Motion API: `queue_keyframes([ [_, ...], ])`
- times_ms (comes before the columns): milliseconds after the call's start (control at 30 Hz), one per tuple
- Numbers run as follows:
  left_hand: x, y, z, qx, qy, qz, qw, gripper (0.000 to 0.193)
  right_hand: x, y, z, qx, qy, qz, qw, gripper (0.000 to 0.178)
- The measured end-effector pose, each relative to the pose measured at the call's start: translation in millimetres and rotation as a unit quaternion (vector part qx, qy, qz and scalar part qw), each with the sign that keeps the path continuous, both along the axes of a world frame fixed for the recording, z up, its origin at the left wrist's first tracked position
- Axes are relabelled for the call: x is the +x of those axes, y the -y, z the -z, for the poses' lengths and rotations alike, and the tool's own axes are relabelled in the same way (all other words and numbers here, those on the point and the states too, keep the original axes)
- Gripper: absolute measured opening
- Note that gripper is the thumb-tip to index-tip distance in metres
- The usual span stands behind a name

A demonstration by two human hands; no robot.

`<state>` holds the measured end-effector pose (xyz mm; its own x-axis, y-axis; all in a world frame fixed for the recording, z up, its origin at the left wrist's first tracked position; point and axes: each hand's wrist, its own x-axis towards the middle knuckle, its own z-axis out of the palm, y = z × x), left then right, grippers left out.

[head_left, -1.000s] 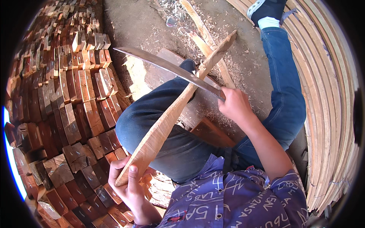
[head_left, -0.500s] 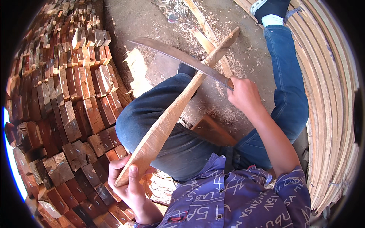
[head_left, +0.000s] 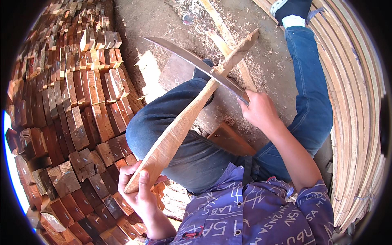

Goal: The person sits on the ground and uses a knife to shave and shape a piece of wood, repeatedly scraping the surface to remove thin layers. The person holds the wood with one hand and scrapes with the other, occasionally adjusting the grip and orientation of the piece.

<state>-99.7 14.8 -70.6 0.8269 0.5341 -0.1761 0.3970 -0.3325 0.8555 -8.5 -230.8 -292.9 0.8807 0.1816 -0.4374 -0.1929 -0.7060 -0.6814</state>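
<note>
A long, shaped wooden piece (head_left: 173, 136) slants from my lap up toward the far ground, broad near me and narrower in the middle. My left hand (head_left: 143, 190) grips its near end, thumb on top and fingers along the side. In my right hand (head_left: 261, 108) is a machete (head_left: 179, 51) with a long, slightly curved blade, held by its handle, which the fingers mostly hide. The blade crosses the wooden piece past its middle and appears to touch it there. The piece passes over my bent left leg (head_left: 151, 118).
Stacked reddish-brown wood blocks (head_left: 73, 130) fill the left side. Long pale wooden strips (head_left: 351, 114) lie in a pile at the right. Rough wood lengths (head_left: 220, 24) and shavings (head_left: 265, 57) lie on the ground ahead. A brown board (head_left: 230, 139) sits between my legs.
My right hand has come slightly nearer, and the machete blade has shifted a little to the right and turned along the wood. My left hand keeps its grip, slightly higher in view.
</note>
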Motion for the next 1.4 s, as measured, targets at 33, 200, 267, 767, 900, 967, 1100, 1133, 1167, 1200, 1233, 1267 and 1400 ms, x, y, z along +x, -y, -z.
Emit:
queue_keyframes([
  [33, -1.2, 2.6, -1.7, 0.003, 0.003, 0.0, 1.0, 0.022, -6.2, -1.7, -6.5, 0.021, 0.015, -0.009, 1.0, 0.023],
  [200, -1.0, 3.6, -3.6, 0.009, -0.005, 0.014, 1.0, 0.022, -5.8, -14.5, 15.8, 0.012, 0.054, -0.031, 0.998, 0.021],
  [267, -1.3, 0.3, -0.3, 0.012, -0.012, -0.004, 1.0, 0.021, 8.9, -3.3, 36.9, 0.022, 0.02, 0.048, 0.998, 0.021],
  [767, -15.1, 5.0, -3.5, 0.188, 0.034, 0.251, 0.949, 0.018, 34.5, 21.2, -17.6, -0.028, -0.001, -0.061, 0.998, 0.017],
  [900, 6.4, 18.7, -17.0, 0.279, 0.089, 0.459, 0.839, 0.016, 13.2, 37.3, -52.5, -0.019, -0.023, -0.078, 0.996, 0.017],
  [967, 21.1, 14.9, -24.2, 0.302, 0.124, 0.58, 0.746, 0.014, -3.3, 40.3, -57.1, 0.015, 0.004, -0.097, 0.995, 0.015],
  [1100, 28.2, 11.6, -31.0, 0.343, 0.118, 0.648, 0.67, 0.016, 1.7, 54.0, -23.4, -0.034, 0.013, -0.022, 0.999, 0.015],
  [1133, 29.8, 11.5, -30.7, 0.343, 0.125, 0.649, 0.667, 0.016, 6.1, 57.6, -17.5, -0.055, 0.005, 0.016, 0.998, 0.016],
  [1167, 31.7, 10.8, -30.2, 0.342, 0.132, 0.65, 0.665, 0.016, 3.1, 61.0, -19.0, -0.024, -0.011, 0.032, 0.999, 0.019],
  [1200, 32.5, 9.1, -29.0, 0.346, 0.134, 0.652, 0.661, 0.015, -2.2, 56.0, -25.2, 0.02, -0.017, 0.041, 0.999, 0.016],
  [1233, 33.2, 6.4, -28.3, 0.347, 0.134, 0.652, 0.66, 0.016, -10.8, 48.8, -35.9, 0.061, -0.026, 0.047, 0.997, 0.015],
  [1267, 33.6, 5.7, -26.9, 0.35, 0.146, 0.651, 0.657, 0.015, -19.0, 41.3, -44.5, 0.102, -0.036, 0.053, 0.993, 0.015],
  [1400, 33.0, 15.5, -26.7, 0.36, 0.19, 0.655, 0.637, 0.011, -23.7, 23.0, -41.4, 0.081, 0.094, -0.053, 0.991, 0.018],
])
